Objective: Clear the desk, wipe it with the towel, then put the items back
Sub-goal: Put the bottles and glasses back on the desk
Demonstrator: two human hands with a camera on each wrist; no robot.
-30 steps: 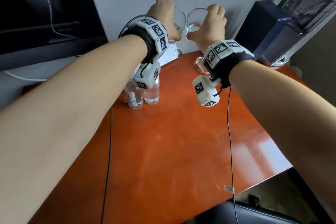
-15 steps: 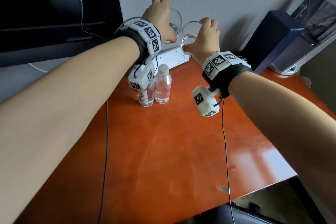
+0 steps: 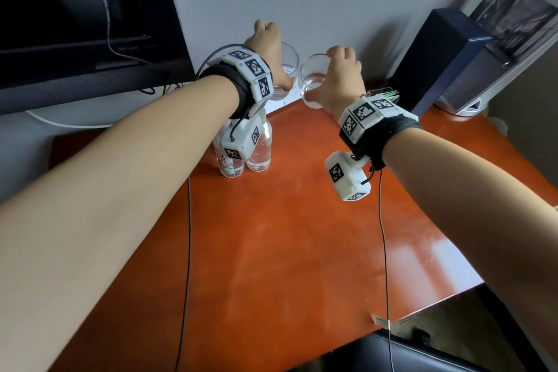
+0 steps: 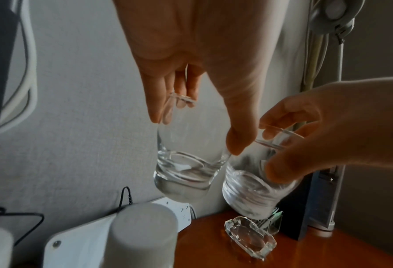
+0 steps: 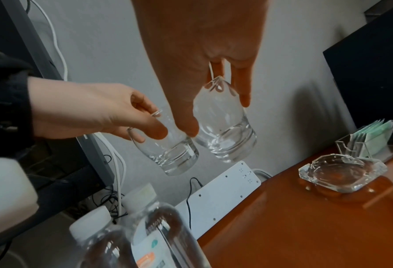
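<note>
While both glasses hang above desk (image 3: 302, 235), L hand (image 3: 268, 48) fingers grip left glass (image 4: 186, 163), R hand (image 3: 341, 81) fingers grip right glass (image 5: 225, 130).

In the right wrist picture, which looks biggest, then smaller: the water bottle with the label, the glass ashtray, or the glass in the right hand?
1. Labelled water bottle, though it is nearest the camera, so that may mislead.
2. Glass ashtray and the glass held by the right hand look about alike; I won't rank them.

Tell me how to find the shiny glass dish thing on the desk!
Look at the far right corner of the orange desk, near the dark box. The dish lies flat beside a clear holder of green packets. It alone is low, thick and many-sided, unlike the tall glasses and bottles.
</note>
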